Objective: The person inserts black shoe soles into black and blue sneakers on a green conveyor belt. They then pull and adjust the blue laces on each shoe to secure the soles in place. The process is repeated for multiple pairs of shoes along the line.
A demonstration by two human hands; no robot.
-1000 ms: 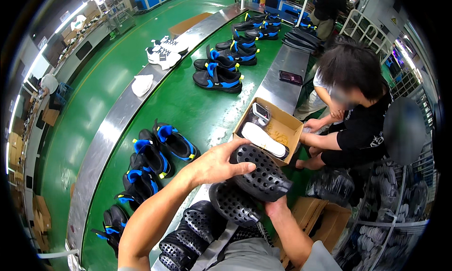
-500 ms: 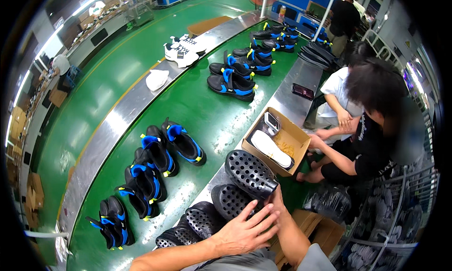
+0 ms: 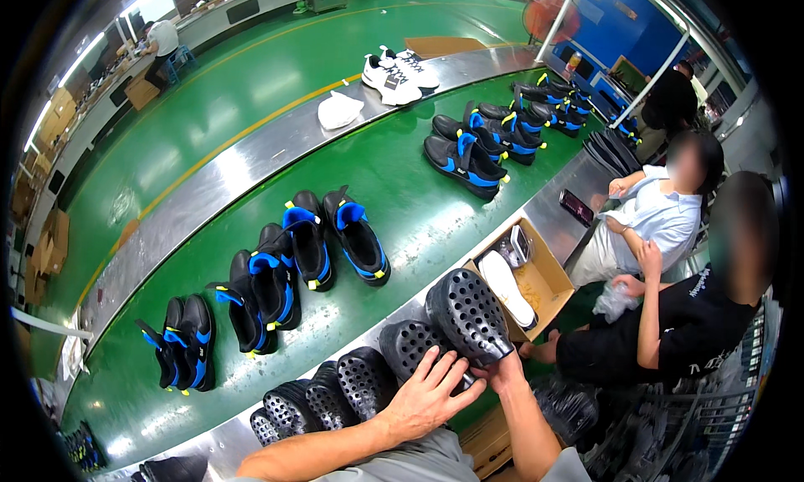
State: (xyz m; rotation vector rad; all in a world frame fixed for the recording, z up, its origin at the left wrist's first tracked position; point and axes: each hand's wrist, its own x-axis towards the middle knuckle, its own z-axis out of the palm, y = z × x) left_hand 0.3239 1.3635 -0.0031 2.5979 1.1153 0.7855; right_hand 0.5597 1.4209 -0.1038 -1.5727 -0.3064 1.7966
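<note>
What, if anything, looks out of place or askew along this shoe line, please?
Mostly orderly: black-and-blue shoes sit in pairs on the green belt. Odd ones: a crumpled white bag lies loose near the far rail, and the black perforated sole at the right hand stands tilted, unlike the row beside it.

Wearer's body, head view: two forearms enter from the lower edge, both bare from wrist to elbow. Left hand (image 3: pixel 427 398) ungloved, five fingers visible, no ring or watch seen. Right hand (image 3: pixel 502 369) also ungloved, mostly seen from the wrist side. Grey fabric, a shirt or sleeve hem, shows at the bottom edge between the arms.
</note>
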